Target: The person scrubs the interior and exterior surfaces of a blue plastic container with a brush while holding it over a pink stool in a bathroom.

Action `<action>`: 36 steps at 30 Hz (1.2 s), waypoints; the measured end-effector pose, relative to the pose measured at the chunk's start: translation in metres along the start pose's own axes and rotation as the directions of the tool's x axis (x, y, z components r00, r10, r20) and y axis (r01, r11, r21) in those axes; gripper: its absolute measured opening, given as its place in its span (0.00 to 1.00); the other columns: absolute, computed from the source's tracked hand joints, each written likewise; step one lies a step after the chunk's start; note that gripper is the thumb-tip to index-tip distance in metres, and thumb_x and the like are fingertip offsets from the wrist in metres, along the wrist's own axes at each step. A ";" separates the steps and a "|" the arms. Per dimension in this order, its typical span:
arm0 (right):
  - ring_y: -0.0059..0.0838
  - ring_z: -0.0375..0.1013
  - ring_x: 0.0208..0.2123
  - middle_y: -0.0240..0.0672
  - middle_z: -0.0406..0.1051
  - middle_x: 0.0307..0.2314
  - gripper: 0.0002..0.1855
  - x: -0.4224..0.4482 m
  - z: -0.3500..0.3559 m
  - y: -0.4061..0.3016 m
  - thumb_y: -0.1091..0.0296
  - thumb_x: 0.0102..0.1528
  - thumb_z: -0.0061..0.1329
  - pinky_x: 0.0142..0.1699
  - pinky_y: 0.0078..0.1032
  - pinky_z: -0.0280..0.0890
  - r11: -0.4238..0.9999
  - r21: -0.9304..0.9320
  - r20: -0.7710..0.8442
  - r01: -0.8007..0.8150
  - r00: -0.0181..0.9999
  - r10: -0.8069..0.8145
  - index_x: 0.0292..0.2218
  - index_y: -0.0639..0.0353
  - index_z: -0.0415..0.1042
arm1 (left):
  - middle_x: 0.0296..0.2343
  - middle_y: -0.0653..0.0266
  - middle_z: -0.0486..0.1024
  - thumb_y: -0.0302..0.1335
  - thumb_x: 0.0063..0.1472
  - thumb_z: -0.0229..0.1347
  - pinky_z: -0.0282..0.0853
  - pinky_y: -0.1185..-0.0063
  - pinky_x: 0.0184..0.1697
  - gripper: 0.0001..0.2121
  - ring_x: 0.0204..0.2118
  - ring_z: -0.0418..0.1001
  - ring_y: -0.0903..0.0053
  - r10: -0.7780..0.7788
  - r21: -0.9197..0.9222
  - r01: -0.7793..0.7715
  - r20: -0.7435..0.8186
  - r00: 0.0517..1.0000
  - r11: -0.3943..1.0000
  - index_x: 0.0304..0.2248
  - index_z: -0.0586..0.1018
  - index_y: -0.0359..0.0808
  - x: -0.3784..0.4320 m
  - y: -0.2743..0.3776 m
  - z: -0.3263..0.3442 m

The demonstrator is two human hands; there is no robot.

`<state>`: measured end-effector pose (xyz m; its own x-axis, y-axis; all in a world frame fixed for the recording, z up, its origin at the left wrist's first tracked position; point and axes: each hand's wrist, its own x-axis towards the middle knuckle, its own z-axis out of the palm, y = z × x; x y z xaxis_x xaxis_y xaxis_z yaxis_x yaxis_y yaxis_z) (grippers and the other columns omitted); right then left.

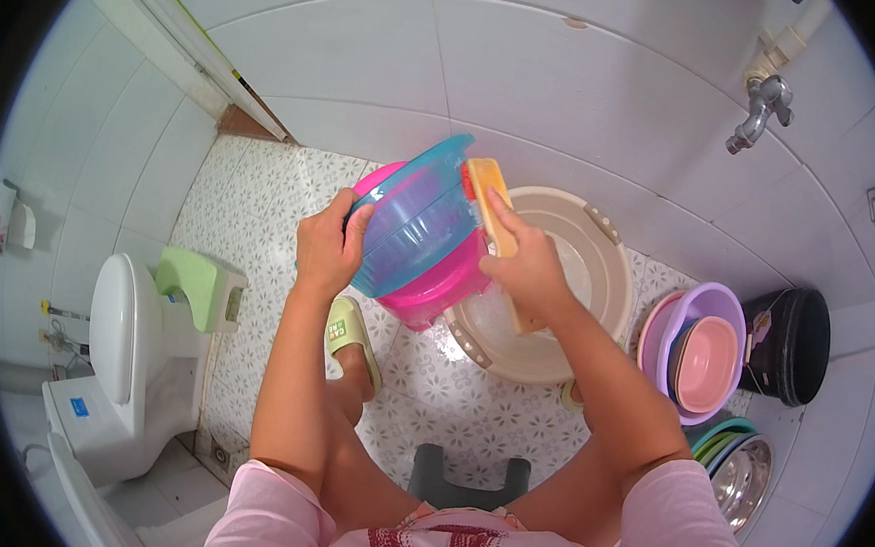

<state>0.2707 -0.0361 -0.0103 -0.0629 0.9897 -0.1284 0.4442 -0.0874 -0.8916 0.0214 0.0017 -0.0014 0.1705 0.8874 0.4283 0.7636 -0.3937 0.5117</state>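
Observation:
My left hand [334,245] grips the rim of a translucent blue plastic basin [418,220], which is tilted up on its side. In my right hand [524,264] is a scrubbing brush [493,202] with a yellow back and handle, its red and white bristles against the blue basin's right edge. A bright pink plastic item [428,303], its full shape hidden, is under and behind the blue basin. Just right of these, a large beige basin [587,350] with water in it stands on the tiled floor, partly covered by my right hand and forearm.
Nested purple and pink basins [739,314], a black bucket [786,347] and a stack with a metal bowl [744,480] line the right wall. A metal tap [761,113] projects at upper right. At left are a toilet [115,329] and a green stool [196,289]; a grey stool [465,489] is beneath me.

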 end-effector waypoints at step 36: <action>0.41 0.73 0.32 0.51 0.72 0.31 0.43 -0.001 -0.004 0.008 0.70 0.42 0.47 0.41 0.32 0.66 0.983 0.143 0.041 -0.115 0.993 0.111 0.60 0.46 0.51 | 0.12 0.59 0.64 0.36 0.62 0.47 0.59 0.77 0.20 0.15 0.14 0.63 0.73 -0.018 -0.075 0.017 -0.011 1.000 0.997 0.24 0.67 0.33 -0.002 -0.003 0.003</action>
<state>0.2776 -0.0374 -0.0161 -0.0498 0.9685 -0.2439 0.3166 -0.2163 -0.9236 0.0207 0.0018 -0.0054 0.1494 0.8917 0.4273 0.7176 -0.3950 0.5736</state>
